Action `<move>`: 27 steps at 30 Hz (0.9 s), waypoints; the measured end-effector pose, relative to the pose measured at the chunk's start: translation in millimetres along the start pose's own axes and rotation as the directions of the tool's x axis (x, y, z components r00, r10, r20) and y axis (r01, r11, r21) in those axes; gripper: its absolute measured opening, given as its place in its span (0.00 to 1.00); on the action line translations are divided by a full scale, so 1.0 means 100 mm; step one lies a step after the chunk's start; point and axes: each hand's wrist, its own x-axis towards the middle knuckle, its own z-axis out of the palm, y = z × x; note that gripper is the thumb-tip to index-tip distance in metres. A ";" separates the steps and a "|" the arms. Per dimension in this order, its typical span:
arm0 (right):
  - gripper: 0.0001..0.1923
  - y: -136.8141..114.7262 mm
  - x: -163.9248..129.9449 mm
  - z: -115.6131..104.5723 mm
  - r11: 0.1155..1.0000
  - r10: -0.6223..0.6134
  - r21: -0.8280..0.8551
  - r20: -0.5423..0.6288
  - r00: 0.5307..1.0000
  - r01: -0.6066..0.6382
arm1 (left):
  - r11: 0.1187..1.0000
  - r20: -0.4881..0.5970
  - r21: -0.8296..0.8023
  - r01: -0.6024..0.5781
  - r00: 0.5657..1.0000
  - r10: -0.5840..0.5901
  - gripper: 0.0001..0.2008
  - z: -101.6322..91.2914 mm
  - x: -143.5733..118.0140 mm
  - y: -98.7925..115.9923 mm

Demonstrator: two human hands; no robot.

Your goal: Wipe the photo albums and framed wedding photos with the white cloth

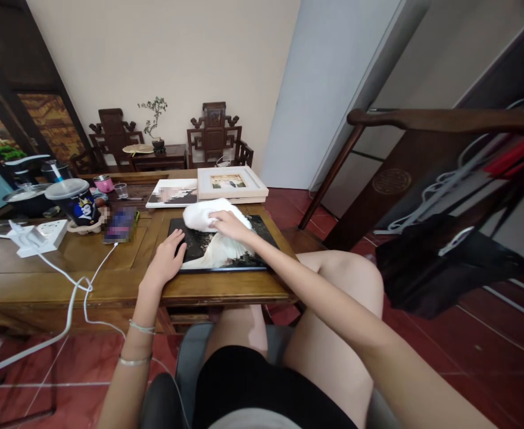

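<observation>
Person seated at wooden table [43, 280], right hand [230, 226] pressing white cloth [203, 214] onto dark photo panel [224, 247], fingers curled loosely over cloth, left hand [166, 259] lying flat, fingers extended, bracing panel's left edge, white framed picture [230, 183] lying just behind.

- The soft white cloth [206, 214] under my right grip [230, 226] looks fluffy and matt, bunched into folds.
- The dark rectangular photo panel [226, 247] beneath it is smooth and glossy; my left grip [166, 259] rests flat on its edge.
- The brown wooden surface [110, 262] is polished, with a low sheen and visible grain.
- The cream picture frame [231, 183] looks matt, painted wood.
- The white power strip [39, 235] and its white cable [72, 298] are smooth plastic.
- The thin bangles [139, 342] on my left wrist shine like metal.
- The red floor tiles [467, 357] are glossy.
</observation>
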 end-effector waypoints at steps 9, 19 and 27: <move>0.08 0.29 -0.74 -0.50 0.949 0.108 -0.287 -0.096 0.990 -0.131 | 1.000 -0.019 0.002 0.003 1.000 -0.003 0.22 0.00 0.00 0.00; 0.07 -0.39 -1.83 -0.49 0.988 -0.050 -0.140 0.135 0.990 0.069 | 0.999 -0.011 0.048 0.007 1.000 -0.006 0.24 0.02 0.00 -0.01; 0.08 0.11 -1.18 -0.56 0.995 -0.049 -0.081 0.006 0.999 0.049 | 0.999 -0.028 0.034 -0.009 1.000 0.010 0.22 0.01 0.02 -0.02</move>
